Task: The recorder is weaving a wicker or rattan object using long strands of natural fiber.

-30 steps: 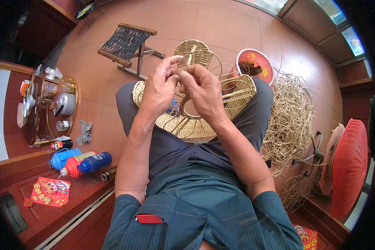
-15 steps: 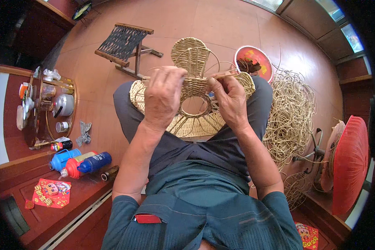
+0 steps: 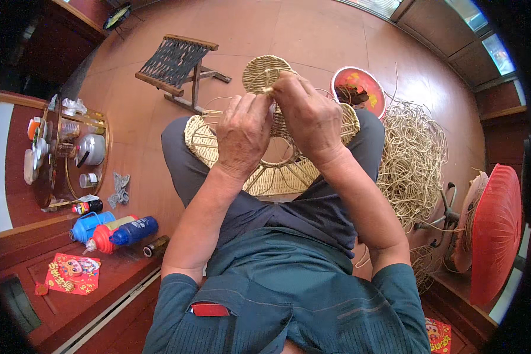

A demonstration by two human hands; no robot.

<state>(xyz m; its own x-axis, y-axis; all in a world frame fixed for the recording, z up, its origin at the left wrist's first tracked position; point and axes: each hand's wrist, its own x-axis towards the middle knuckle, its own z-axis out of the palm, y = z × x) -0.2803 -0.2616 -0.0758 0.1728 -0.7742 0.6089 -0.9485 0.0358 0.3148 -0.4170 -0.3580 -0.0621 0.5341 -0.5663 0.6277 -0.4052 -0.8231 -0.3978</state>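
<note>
A woven straw piece [image 3: 274,186] with an open ring in its middle and a rounded upper lobe rests across my lap. My left hand [image 3: 243,131] is closed at the frame's upper middle, its fingertips pinching at the cord there. Right beside it, my right hand [image 3: 310,115] is closed too, thumb and fingers pinched on a pale strand of cord [image 3: 269,90] just below the lobe. The two hands nearly touch. They cover most of the ring and the weave behind them. Thin bent rods stick out at both sides.
A heap of loose straw cord [image 3: 412,168] lies on the floor at right, near a red basin [image 3: 374,88] with dark scraps. A folding stool [image 3: 177,65] stands ahead to the left. Flasks [image 3: 134,230] lie at lower left, and a red-covered fan [image 3: 497,233] stands at right.
My right hand has moved left and slightly up, over the middle of the woven piece, next to my left hand. The left hand has shifted a little right and turned.
</note>
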